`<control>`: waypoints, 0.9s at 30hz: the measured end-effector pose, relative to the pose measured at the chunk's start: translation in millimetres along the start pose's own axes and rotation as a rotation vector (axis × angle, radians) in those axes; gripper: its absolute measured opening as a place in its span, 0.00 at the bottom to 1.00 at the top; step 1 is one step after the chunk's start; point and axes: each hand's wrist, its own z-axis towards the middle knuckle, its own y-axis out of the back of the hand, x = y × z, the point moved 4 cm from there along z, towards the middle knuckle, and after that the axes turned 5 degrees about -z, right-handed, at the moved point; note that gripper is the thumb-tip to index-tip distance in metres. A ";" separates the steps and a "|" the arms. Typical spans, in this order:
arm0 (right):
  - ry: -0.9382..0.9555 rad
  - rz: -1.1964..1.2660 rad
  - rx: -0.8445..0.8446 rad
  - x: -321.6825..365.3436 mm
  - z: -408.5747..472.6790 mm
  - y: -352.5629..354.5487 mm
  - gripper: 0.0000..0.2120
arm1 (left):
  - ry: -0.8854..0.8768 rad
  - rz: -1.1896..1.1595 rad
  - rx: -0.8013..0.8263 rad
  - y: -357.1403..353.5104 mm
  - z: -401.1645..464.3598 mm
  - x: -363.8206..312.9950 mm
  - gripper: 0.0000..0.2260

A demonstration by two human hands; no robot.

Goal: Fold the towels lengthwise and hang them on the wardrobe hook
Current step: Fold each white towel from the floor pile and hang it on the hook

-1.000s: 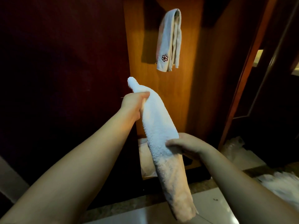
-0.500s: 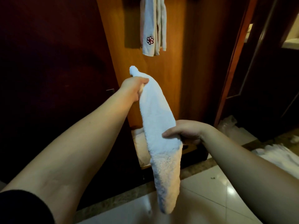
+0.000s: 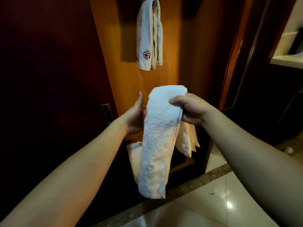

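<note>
A white terry towel [image 3: 157, 141], folded into a long narrow strip, is draped over my right hand [image 3: 191, 110], which grips its top fold from the right; both ends hang down. My left hand [image 3: 135, 117] rests flat against the strip's left edge, fingers straight. Above them a second white towel [image 3: 148, 35] with a red flower emblem hangs folded against the orange wooden wardrobe panel [image 3: 170, 46]. Its hook is hidden by the cloth and the frame's top edge.
More white cloth [image 3: 133, 153] lies on a low shelf behind the held towel. A dark door with a metal handle [image 3: 106, 113] stands at the left. A dark wooden frame [image 3: 232, 63] runs up the right. Glossy floor tiles [image 3: 221, 202] lie below.
The strip was stretched between my raised left hand and lower right hand. Now it is doubled over my right hand, which has risen, and my left hand has dropped beside it.
</note>
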 end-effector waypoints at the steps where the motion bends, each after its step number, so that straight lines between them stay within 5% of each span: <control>1: 0.018 0.016 -0.043 6.2 1.9 0.4 0.12 | -0.022 0.044 0.044 0.1 -5.7 2.7 0.43; 6: 0.111 0.004 -0.201 38.1 10.1 0.4 0.12 | -0.129 0.301 0.094 9.0 -9.3 1.1 0.17; 20: 0.267 -0.187 -0.430 118.6 38.6 -19.6 0.04 | -0.239 0.239 -0.048 28.0 11.6 10.0 0.27; 25: 0.318 -0.234 -0.463 140.5 54.9 -33.2 0.06 | -0.635 0.053 -0.442 20.5 -3.4 -31.0 0.08; 27: 0.349 -0.322 -0.526 146.7 61.3 -41.7 0.05 | -0.752 -0.037 -0.373 -1.0 -13.2 -45.8 0.18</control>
